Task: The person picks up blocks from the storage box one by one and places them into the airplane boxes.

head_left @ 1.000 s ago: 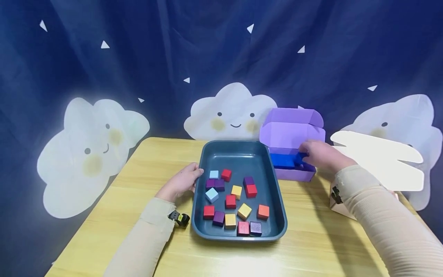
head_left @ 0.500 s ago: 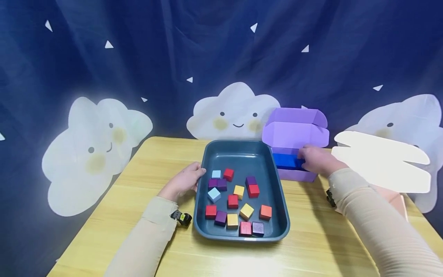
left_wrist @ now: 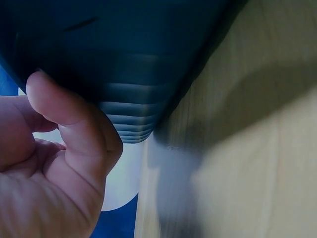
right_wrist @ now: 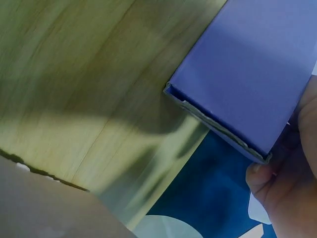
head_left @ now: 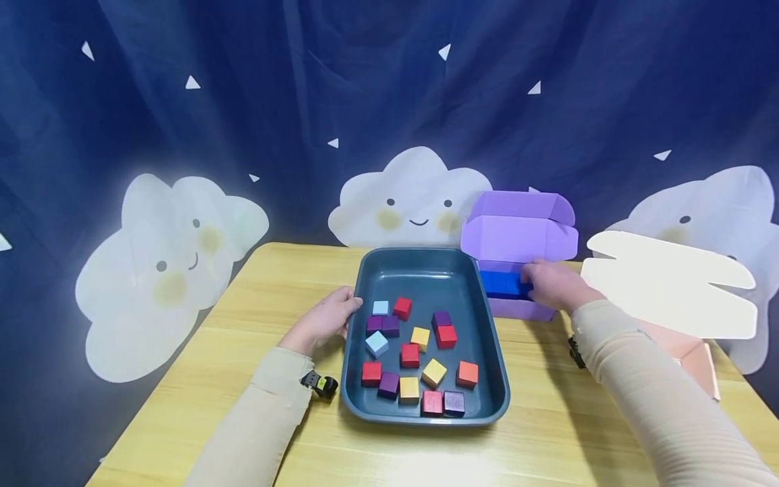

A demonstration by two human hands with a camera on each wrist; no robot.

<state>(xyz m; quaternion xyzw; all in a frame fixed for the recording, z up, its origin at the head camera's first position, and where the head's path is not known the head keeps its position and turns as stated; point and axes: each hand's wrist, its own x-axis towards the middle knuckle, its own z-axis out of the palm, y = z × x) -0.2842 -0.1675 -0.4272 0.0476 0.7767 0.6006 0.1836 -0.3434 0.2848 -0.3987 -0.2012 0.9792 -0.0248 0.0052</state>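
Note:
My left hand (head_left: 328, 316) grips the left rim of the dark blue-grey tray (head_left: 490, 325), thumb at the edge. In the left wrist view, bent fingers (left_wrist: 74, 116) lie against the tray's outer wall. Red, yellow, purple, light blue and orange cubes lie scattered in the tray. My right hand (head_left: 556, 287) reaches into the right end of an open purple box (head_left: 520, 310), its fingertips at the blue pieces (head_left: 504, 285) inside. From the right wrist, the thumb shows at the corner of the box (right_wrist: 242, 69); the other fingers are mostly hidden, and I cannot tell whether they hold a blue piece.
The purple box's raised lid (head_left: 517, 237) stands behind it. At the right, a pink box (head_left: 694, 362) with a white open lid (head_left: 669, 284) sits partly behind my right forearm. A wooden table (head_left: 243, 311) bears everything; a cloud-print curtain (head_left: 292, 81) hangs behind.
A second ago a blue piece stood tilted at my right fingertips; now the blue pieces form an even row. My right hand has sunk a little lower into the box. The left hand keeps its grip.

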